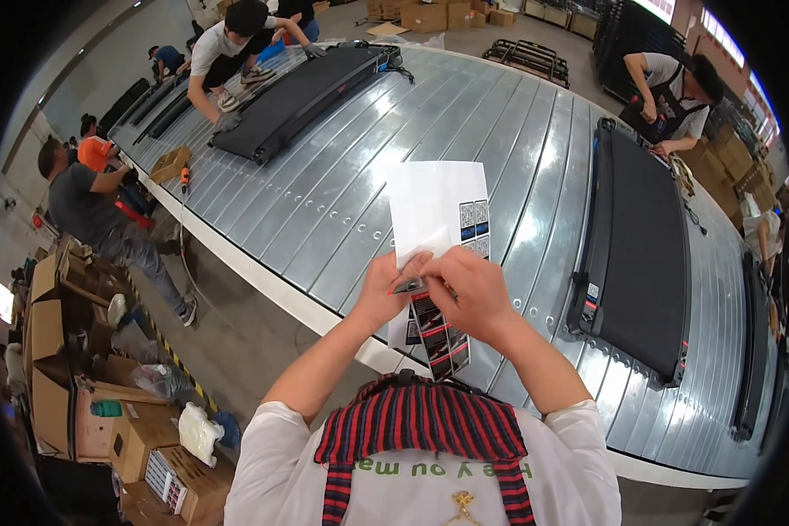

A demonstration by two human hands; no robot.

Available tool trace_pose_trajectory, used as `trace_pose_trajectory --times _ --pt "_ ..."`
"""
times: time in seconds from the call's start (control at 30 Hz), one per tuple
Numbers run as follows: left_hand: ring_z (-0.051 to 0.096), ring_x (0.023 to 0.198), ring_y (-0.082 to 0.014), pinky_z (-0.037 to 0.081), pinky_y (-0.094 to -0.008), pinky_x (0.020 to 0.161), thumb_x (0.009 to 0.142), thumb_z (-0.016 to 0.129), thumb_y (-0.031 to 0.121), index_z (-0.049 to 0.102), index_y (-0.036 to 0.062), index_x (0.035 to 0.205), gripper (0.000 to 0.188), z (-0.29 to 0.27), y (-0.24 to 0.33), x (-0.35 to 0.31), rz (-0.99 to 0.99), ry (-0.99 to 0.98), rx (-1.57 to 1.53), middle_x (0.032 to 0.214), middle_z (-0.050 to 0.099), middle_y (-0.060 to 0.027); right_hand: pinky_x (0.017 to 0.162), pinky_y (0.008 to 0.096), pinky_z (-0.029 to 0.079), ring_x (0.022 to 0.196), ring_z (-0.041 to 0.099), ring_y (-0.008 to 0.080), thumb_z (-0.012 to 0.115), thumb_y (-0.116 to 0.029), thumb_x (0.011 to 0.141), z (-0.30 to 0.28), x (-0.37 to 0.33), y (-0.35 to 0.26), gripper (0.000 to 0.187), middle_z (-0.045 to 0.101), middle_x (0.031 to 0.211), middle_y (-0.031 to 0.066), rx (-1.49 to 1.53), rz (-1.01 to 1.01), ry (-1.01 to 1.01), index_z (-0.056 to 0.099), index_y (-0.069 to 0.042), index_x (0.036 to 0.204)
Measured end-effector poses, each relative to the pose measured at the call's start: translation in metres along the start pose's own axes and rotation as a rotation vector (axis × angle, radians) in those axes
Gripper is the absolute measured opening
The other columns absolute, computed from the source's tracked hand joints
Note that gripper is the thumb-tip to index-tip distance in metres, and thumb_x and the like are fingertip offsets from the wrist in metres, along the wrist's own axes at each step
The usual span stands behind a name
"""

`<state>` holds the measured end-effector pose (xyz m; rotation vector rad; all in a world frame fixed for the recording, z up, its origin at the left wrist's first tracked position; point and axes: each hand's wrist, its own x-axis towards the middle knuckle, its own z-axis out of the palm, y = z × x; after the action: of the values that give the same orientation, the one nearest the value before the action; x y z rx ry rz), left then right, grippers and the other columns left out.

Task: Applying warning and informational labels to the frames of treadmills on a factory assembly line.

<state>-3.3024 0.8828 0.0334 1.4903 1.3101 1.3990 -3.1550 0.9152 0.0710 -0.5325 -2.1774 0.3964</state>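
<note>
Both of my hands meet over the near edge of the metal-slatted line, in front of my chest. My left hand [386, 291] is closed round a small stack of sticker sheets [422, 197], white on the upper part. Square printed stickers show along the right edge. Below the hands hangs a strip of dark labels [441, 337] with red and black pictures. My right hand [472, 294] pinches at the sheets close to my left thumb, where a white corner [430, 240] is folded up. Its fingertips partly cover what they grip.
A black treadmill [640, 254] lies to the right on the slatted conveyor [412, 123], with a person working at its far end. Another treadmill [302, 96] is at far left, with a person bending over it. Cardboard boxes [140, 438] stand at lower left.
</note>
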Motion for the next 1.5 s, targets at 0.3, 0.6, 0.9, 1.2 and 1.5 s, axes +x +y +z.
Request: trace_pose_trajectory --times 0.3,0.6,0.9,1.2,1.5 --pt "0.055 0.081 -0.0132 0.043 -0.0271 0.072 0.082 0.053 0.020 0.057 -0.0004 0.102 0.029 -0.045 0.014 -0.002 -0.235 -0.069 0.164 0.088 0.062 -0.0072 0.069 0.0289 0.046 0.079 0.056 0.0162 0.064 -0.007 0.071 -0.021 -0.013 0.067 0.046 0.057 0.099 0.0104 0.337 0.428 0.503 0.044 -0.001 0.113" --pt "0.054 0.084 -0.0113 0.044 -0.0253 0.073 0.079 0.060 0.012 0.059 -0.0033 0.099 0.025 -0.052 -0.014 -0.015 -0.304 -0.067 -0.139 0.093 0.060 -0.0051 0.076 0.0252 0.045 0.086 0.057 0.0117 0.060 -0.003 0.076 -0.028 -0.030 0.047 0.056 0.059 0.101 0.0079 1.007 0.612 0.146 0.033 0.000 0.126" --pt "0.056 0.080 -0.0121 0.045 -0.0261 0.072 0.077 0.063 0.012 0.059 -0.0031 0.097 0.025 -0.066 -0.016 -0.006 -0.120 -0.045 -0.267 0.088 0.061 -0.0058 0.078 0.0275 0.046 0.087 0.059 0.0129 0.061 -0.004 0.076 -0.022 -0.032 0.035 0.049 0.061 0.097 0.0048 0.489 0.635 -0.049 0.042 -0.004 0.121" --pt "0.057 0.073 -0.0106 0.046 -0.0248 0.066 0.077 0.061 0.007 0.063 -0.0023 0.090 0.016 -0.082 -0.016 -0.006 0.054 -0.073 0.067 0.080 0.064 -0.0078 0.078 0.0341 0.044 0.086 0.057 0.0262 0.065 -0.012 0.072 -0.020 -0.018 0.009 0.064 0.060 0.097 0.0099 0.055 0.466 -0.111 0.034 -0.012 0.128" --pt "0.063 0.065 -0.0213 0.048 -0.0283 0.057 0.066 0.067 0.006 0.065 0.0055 0.080 0.014 -0.051 -0.007 -0.004 0.484 -0.351 0.348 0.075 0.064 -0.0088 0.068 0.0400 0.044 0.080 0.056 0.0311 0.061 -0.021 0.074 0.020 -0.010 -0.030 0.063 0.058 0.083 0.0135 -0.209 0.465 -0.466 0.030 -0.014 0.129"
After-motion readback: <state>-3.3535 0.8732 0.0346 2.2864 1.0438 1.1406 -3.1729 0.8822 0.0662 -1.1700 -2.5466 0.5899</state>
